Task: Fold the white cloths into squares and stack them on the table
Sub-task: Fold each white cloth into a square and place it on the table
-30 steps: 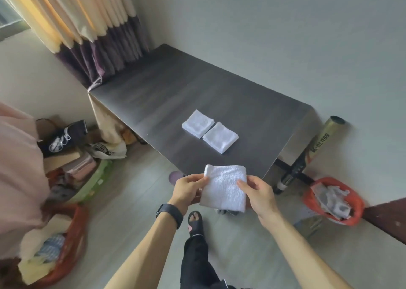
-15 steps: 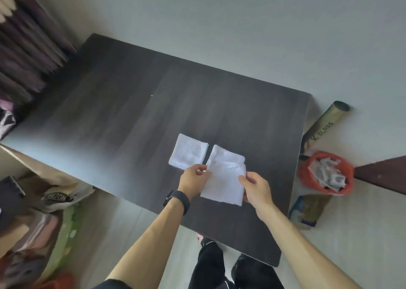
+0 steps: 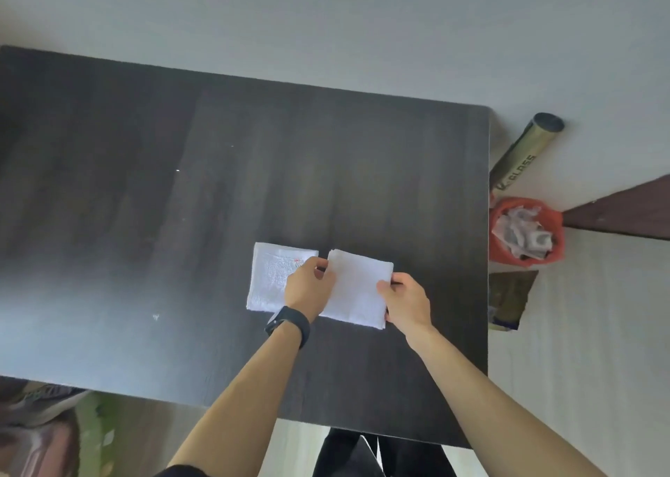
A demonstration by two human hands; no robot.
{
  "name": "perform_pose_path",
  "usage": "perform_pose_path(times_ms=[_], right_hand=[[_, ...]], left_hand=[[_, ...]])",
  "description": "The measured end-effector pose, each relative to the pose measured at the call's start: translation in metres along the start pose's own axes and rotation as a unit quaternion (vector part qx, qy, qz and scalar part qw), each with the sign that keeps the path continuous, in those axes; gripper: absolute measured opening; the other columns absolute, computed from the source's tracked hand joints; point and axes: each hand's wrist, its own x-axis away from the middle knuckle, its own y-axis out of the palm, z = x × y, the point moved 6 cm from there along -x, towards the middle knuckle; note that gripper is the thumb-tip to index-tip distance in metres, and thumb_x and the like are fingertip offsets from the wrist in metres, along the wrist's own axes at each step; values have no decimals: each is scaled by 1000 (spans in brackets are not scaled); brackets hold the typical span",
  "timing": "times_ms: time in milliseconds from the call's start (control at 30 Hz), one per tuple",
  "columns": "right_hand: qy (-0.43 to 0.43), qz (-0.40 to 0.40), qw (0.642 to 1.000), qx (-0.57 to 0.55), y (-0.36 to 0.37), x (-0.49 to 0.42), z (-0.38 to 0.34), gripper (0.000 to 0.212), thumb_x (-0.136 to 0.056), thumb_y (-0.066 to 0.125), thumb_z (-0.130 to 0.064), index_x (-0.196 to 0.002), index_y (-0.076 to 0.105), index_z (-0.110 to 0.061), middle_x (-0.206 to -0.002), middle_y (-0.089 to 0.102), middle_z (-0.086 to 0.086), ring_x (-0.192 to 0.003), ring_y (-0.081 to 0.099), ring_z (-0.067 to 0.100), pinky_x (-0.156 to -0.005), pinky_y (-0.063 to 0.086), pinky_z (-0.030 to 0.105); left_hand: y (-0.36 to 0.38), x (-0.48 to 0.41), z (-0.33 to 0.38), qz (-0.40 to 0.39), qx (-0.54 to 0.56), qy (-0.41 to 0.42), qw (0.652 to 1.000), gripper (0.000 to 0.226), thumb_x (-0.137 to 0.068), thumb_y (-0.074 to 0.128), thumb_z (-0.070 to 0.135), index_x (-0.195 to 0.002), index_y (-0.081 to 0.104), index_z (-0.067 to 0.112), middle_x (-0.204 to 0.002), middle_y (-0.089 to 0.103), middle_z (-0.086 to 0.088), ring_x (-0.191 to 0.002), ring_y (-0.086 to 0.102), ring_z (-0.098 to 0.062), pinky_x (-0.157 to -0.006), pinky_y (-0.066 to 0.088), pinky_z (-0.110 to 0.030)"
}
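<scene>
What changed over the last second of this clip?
The left hand and right hand carried the folded cloth forward from off the table to over the right-hand square, now covered. Grip on its sides unchanged; the left square stayed put.

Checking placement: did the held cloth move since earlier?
Yes, forward: the held cloth went from off the table to above it, beside the folded cloth.

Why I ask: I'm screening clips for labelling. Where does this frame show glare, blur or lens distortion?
Head view: pale glare washes the table's near-left surface. Head view: the held cloth looks fairly sharp, while the floor clutter at bottom left is smeared. Head view: the wide lens seems to stretch the forearms toward the lower edge.
</scene>
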Motion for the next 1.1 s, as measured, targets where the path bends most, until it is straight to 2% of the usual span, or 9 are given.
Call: perform_pose_path(times_ms=[200,300,367,467,567,633,700,833,1100], right_hand=[[-22,45,999,8,-4,7,-1,21,-97,57,-29,-115,61,-21,-105,66,-7,-96,62,13,-67,45,18],[-26,47,998,16,-4,8,0,20,-97,56,-29,-114,61,-20,-104,67,-6,-94,62,13,-64,41,16],[-32,51,998,19,-3,8,0,21,-96,57,-31,-113,61,-20,-103,67,-6,-96,63,14,-64,41,17],[-64,86,994,28,-4,10,-5,30,-93,61,-37,-119,58,-21,-108,63,-8,-94,63,12,-65,41,15],[-153,164,968,112,-8,22,-7,38,-92,62,-38,-126,53,-22,-124,53,-4,-104,57,12,-78,50,21],[-259,192,921,220,-1,34,-8,35,-94,60,-31,-127,55,-19,-133,53,-1,-117,53,17,-91,52,31],[-336,173,863,334,15,40,-4,42,-99,46,-28,-138,51,-15,-148,47,2,-135,44,21,-104,45,37],[-300,113,834,448,33,19,6,61,-102,18,-37,-158,14,-14,-167,8,2,-154,5,20,-119,19,48],[-271,69,829,484,32,-1,26,65,-104,16,-47,-159,-2,-16,-167,-9,-2,-154,-3,20,-122,9,52]], left_hand=[[2,5,0,-10,-23,9,1000,24,-92,55,29,-115,59,23,-90,59,11,-81,58,-7,-62,45,-22],[3,5,0,-23,-43,16,999,27,-94,55,29,-119,57,20,-91,59,10,-80,57,-9,-59,45,-20],[2,6,2,-24,-56,21,998,28,-95,54,31,-120,54,19,-93,59,9,-81,58,-11,-64,52,-27],[-2,14,12,42,-153,97,983,37,-93,56,36,-126,47,21,-117,57,2,-96,59,-21,-74,56,-39],[1,33,28,137,-289,301,898,47,-88,61,34,-131,52,19,-132,54,-2,-108,56,-25,-78,51,-40],[14,38,26,120,-352,399,838,50,-89,59,36,-135,52,18,-144,49,-3,-123,52,-25,-95,45,-43],[25,33,15,83,-409,426,803,55,-94,51,40,-144,47,18,-157,35,-2,-141,38,-23,-112,30,-49],[25,4,0,40,-452,377,808,68,-99,33,53,-156,23,19,-165,12,1,-151,16,-20,-121,9,-52],[30,-9,-9,23,-463,370,805,75,-97,29,63,-158,11,22,-166,8,2,-152,9,-21,-121,7,-54]])
